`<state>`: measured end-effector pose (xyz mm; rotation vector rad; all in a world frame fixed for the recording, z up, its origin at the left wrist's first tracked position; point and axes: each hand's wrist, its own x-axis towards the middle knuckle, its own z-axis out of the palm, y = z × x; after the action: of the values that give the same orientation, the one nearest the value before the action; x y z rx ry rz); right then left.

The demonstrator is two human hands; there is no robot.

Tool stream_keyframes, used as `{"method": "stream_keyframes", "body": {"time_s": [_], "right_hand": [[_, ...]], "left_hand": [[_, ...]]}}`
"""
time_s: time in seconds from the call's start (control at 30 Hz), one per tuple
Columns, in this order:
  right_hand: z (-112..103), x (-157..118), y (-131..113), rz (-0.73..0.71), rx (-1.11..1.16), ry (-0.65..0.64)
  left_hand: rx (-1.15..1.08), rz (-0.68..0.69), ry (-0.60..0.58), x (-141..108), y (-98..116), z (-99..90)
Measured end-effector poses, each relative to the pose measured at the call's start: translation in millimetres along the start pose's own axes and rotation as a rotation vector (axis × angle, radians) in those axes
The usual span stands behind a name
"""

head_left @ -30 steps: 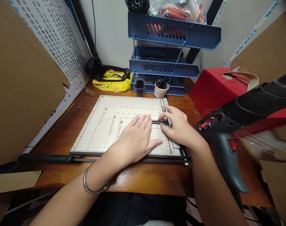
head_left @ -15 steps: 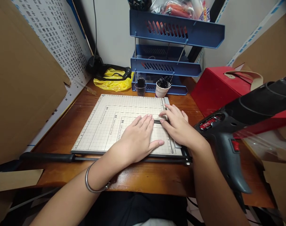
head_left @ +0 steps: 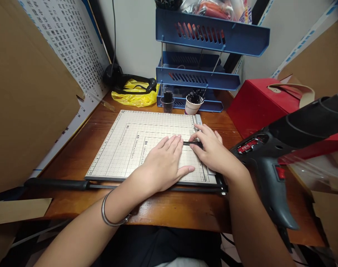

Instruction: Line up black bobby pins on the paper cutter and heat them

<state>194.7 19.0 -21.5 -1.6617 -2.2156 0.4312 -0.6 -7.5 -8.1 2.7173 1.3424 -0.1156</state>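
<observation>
A cream paper cutter board (head_left: 116, 148) with printed grid lines lies on the wooden table, its long black-handled arm (head_left: 58, 184) along the near edge. My left hand (head_left: 167, 159) rests palm down on the board, fingers extended, their tips over one end of a thin black bundle (head_left: 189, 143). At the board's right side, my right hand (head_left: 209, 146) has its thumb and index finger around the bundle's other end. What lies under my left palm is hidden. Behind the board stand a clear cup (head_left: 168, 105) and a white paper cup (head_left: 192, 107), both holding thin black pieces.
A black and grey tool with a red switch (head_left: 280, 172) leans in from the right, before a red box (head_left: 258, 100). Blue tiered trays (head_left: 196, 76) stand at the back. A yellow bag (head_left: 135, 97) with a black object on it lies back left.
My right thumb and index finger have drawn closer around the black bundle, and more of it shows between them. My left hand stays flat. The view has shifted slightly.
</observation>
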Motion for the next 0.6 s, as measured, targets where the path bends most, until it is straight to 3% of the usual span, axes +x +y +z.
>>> {"method": "stream_keyframes", "body": {"time_s": [0.6], "right_hand": [[1.3, -0.6, 0.3, -0.049, 0.04, 0.07]], "left_hand": [[-0.043, 0.045, 0.092, -0.2, -3.7, 3.6]]}}
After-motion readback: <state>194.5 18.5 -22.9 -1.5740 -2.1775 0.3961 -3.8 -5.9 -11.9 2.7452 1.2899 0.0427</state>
